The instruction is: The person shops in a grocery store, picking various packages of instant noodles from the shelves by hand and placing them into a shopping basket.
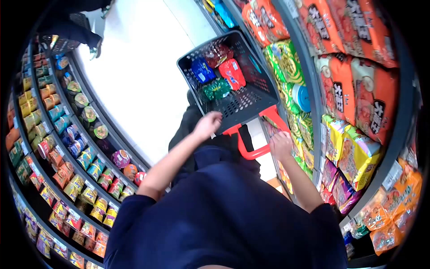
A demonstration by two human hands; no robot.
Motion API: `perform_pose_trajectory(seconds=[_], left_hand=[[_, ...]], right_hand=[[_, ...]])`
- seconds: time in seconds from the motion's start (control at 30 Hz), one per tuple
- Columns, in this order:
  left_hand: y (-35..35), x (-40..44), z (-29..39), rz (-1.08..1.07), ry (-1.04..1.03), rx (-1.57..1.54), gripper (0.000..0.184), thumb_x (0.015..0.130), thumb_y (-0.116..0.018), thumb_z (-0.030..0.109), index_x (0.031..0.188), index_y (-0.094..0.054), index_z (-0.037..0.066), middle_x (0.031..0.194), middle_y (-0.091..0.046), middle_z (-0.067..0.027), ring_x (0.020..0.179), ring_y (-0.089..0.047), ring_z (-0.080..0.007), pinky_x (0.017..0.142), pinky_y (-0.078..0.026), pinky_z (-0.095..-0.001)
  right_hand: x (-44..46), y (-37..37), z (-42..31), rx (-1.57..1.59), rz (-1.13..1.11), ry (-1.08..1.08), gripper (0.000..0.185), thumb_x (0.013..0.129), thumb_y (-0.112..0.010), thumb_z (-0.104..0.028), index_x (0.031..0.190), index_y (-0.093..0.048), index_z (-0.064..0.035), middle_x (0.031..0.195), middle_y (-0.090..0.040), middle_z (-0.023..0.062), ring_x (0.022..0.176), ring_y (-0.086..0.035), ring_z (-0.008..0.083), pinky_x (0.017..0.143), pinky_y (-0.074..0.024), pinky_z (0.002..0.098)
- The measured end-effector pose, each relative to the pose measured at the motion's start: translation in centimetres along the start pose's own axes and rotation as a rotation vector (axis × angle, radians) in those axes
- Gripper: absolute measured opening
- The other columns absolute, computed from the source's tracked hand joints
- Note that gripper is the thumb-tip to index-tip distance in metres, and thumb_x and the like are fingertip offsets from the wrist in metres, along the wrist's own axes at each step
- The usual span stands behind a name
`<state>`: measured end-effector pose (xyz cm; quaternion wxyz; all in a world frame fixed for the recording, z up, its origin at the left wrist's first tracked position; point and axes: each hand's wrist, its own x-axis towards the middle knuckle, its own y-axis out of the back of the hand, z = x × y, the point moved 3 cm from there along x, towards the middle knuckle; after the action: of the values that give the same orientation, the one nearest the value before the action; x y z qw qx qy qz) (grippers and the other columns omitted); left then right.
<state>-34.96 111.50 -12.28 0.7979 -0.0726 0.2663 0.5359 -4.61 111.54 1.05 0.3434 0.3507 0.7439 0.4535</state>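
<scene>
A black plastic shopping basket (248,105) stands in front of me, its red handle (254,154) towards my body. Inside it lie a blue packet (203,70), a red packet (232,74), a green packet (217,89) and a dark red packet (218,55). My left hand (208,125) is by the basket's near left corner, fingers curled closed. Close to the right side of the handle is my right hand (281,145), also closed. Whatever either hand may hold is hidden, and I cannot tell whether they touch the basket.
Shelves of cup noodles (89,114) curve along the left. On the right, shelves carry orange noodle packs (338,89), green packs (286,62) and yellow packs (358,152). A blue-lidded tub (301,97) sits beside the basket. Another person's dark-clothed leg (67,31) shows at upper left.
</scene>
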Motion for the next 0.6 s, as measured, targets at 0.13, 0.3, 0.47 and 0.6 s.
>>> perform_pose_trajectory(seconds=[0.13, 0.3, 0.47, 0.6], left_hand=[[-1.2, -2.1, 8.8, -0.163, -0.126, -0.096, 0.036, 0.09, -0.054, 0.025, 0.115, -0.057, -0.001, 0.111, -0.062, -0.0173, 0.103, -0.061, -0.03, 0.09, -0.047, -0.0358], [-0.2, 0.1, 11.0, -0.284, -0.224, 0.183, 0.052, 0.088, -0.058, 0.041, 0.12, -0.054, 0.0, 0.108, -0.061, -0.0212, 0.101, -0.059, -0.0342, 0.087, -0.047, -0.04], [3.1, 2.5, 12.3, -0.191, -0.266, 0.523, 0.061, 0.081, -0.063, 0.049, 0.119, -0.052, 0.003, 0.104, -0.062, -0.0233, 0.095, -0.061, -0.0377, 0.08, -0.049, -0.0448], [4.6, 6.1, 9.9, -0.11, -0.275, 0.674, 0.039, 0.084, -0.061, 0.036, 0.107, -0.051, 0.007, 0.086, -0.064, -0.0227, 0.081, -0.063, -0.0408, 0.07, -0.049, -0.0506]], right_hand=[[4.3, 0.0, -1.1, -0.096, 0.117, 0.011, 0.014, 0.077, -0.057, -0.013, 0.064, -0.057, -0.009, 0.064, -0.055, 0.0059, 0.071, -0.055, 0.0241, 0.075, -0.0408, 0.0394], [10.8, 0.1, -1.5, -0.164, 0.19, -0.035, 0.014, 0.077, -0.054, -0.018, 0.066, -0.061, -0.0118, 0.072, -0.062, 0.0052, 0.078, -0.058, 0.0236, 0.08, -0.0409, 0.0418], [17.2, 0.9, -4.6, -0.218, 0.211, -0.242, 0.015, 0.079, -0.054, -0.021, 0.075, -0.064, -0.0112, 0.083, -0.065, 0.0071, 0.088, -0.06, 0.0248, 0.088, -0.0382, 0.0466], [16.4, 3.2, -8.9, 0.216, 0.303, -0.202, 0.014, 0.084, -0.055, -0.017, 0.093, -0.062, -0.0085, 0.1, -0.059, 0.0102, 0.1, -0.055, 0.0287, 0.096, -0.0375, 0.0449]])
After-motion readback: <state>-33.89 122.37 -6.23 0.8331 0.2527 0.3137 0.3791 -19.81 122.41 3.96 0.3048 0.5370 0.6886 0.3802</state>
